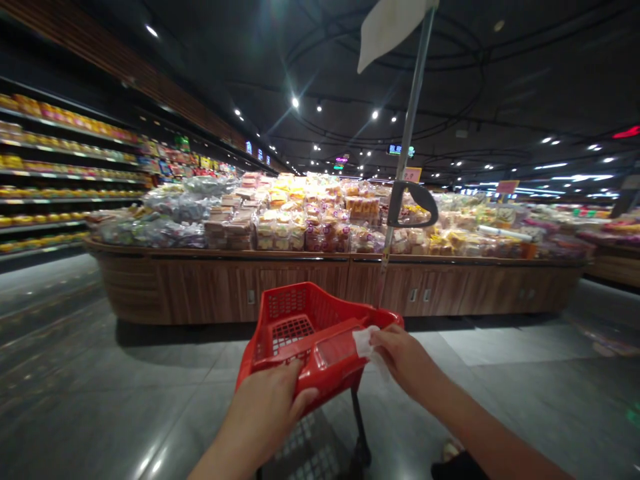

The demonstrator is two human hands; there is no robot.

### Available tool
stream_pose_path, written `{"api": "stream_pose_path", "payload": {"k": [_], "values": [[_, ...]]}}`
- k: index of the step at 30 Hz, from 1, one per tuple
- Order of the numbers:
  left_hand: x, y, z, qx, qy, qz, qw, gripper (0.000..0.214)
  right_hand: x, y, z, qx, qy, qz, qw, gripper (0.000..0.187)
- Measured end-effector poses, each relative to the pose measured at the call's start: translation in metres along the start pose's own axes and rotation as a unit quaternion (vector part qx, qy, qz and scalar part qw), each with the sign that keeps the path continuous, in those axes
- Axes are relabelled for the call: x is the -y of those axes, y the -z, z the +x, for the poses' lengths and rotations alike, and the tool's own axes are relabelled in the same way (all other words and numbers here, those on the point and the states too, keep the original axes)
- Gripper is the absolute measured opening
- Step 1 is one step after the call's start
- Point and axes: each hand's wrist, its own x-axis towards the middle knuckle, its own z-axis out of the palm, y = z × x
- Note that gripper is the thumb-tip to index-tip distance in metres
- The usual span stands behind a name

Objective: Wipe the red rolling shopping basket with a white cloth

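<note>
A red plastic shopping cart (pixel 309 303) stands in front of me, its open basket facing up. My left hand (pixel 267 407) is closed round the left part of the cart's handle, thumb on the near side. Between the fingers of my right hand (pixel 400 353) is a crumpled white tissue (pixel 367 341), pressed against the right part of the handle and partly hanging below it. A clear panel (pixel 335 348) sits in the handle between both hands. From the cart's right side rises a tall metal pole (pixel 411 107) with a dark grey loop grip (pixel 429 203).
Beyond the cart stretches a long wooden display counter (pixel 300 273) piled with bagged packaged foods (pixel 280 227). Stocked shelves (pixel 60 160) line the left wall. A white flag (pixel 393 30) tops the pole. Grey floor tiles (pixel 165 373) surround the cart.
</note>
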Motion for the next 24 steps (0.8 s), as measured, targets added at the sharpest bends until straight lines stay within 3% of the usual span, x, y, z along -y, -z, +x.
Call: {"api": "stream_pose_path", "payload": {"k": [2, 7, 9, 12, 16, 21, 24], "values": [[0.002, 0.0, 0.001, 0.001, -0.006, 0.004, 1.0, 0.046, -0.011, -0.003, -0.012, -0.043, -0.005, 0.015, 0.999, 0.025], [0.004, -0.003, 0.003, -0.006, -0.031, 0.017, 0.999, 0.045, -0.054, -0.007, -0.009, -0.121, -0.149, -0.034, 0.981, 0.026], [0.004, -0.004, 0.004, -0.011, -0.038, 0.027, 0.999, 0.046, -0.052, -0.017, -0.005, -0.159, -0.163, -0.027, 0.973, 0.028], [0.006, -0.006, 0.006, -0.018, -0.028, 0.046, 0.998, 0.051, -0.029, -0.04, -0.004, -0.202, -0.111, 0.018, 0.973, 0.025], [0.012, -0.005, 0.008, -0.016, 0.006, 0.059, 0.998, 0.058, -0.017, -0.047, 0.0, -0.183, -0.069, 0.018, 0.981, 0.02], [0.014, -0.004, 0.009, -0.011, 0.017, 0.067, 0.998, 0.06, -0.056, -0.014, 0.018, -0.105, -0.176, -0.104, 0.973, 0.021], [0.011, -0.005, 0.011, -0.017, 0.024, 0.072, 0.997, 0.059, -0.059, -0.007, 0.023, -0.087, -0.185, -0.118, 0.972, 0.019]]}}
